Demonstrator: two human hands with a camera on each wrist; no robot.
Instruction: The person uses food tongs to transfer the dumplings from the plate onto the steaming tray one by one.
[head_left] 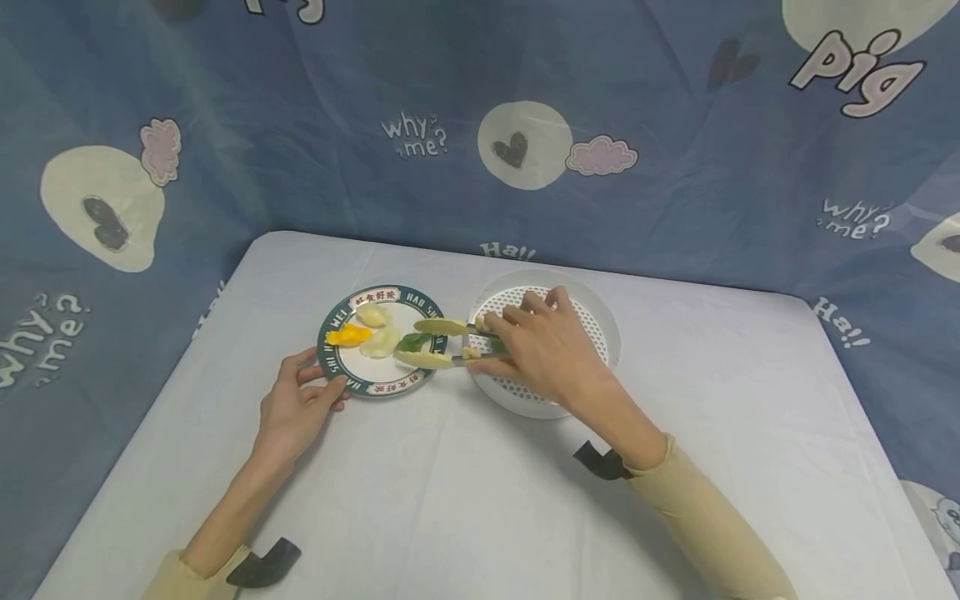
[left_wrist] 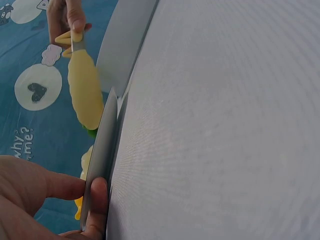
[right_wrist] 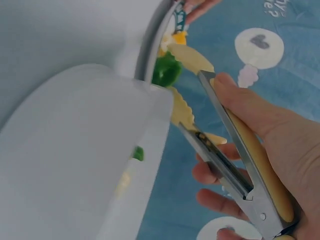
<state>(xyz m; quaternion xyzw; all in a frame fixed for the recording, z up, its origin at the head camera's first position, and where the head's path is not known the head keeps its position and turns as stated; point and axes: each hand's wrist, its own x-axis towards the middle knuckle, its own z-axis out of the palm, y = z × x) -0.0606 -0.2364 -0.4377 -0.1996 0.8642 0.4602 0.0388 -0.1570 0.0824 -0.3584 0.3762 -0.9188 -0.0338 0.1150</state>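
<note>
My left hand (head_left: 296, 412) pinches the near-left rim of a round plate (head_left: 386, 388) with a green patterned border, thumb above and fingers beneath. In my right hand (head_left: 543, 346) is a pair of yellow-tipped metal tongs (right_wrist: 255, 170). Their two heads stand apart over the plate's right side, on either side of a green dumpling-like piece (head_left: 413, 342); whether they touch it I cannot tell. Two pale pieces (head_left: 381, 342) and an orange-yellow piece (head_left: 349, 335) lie on the plate. Under my right hand is a white perforated round tray (head_left: 525, 408), partly hidden.
The tray holds another green piece (right_wrist: 138, 153) and something pale, mostly hidden by my hand. Both dishes stand side by side on a white-covered table (head_left: 450, 500). A blue printed cloth (head_left: 337, 167) hangs behind and at the sides.
</note>
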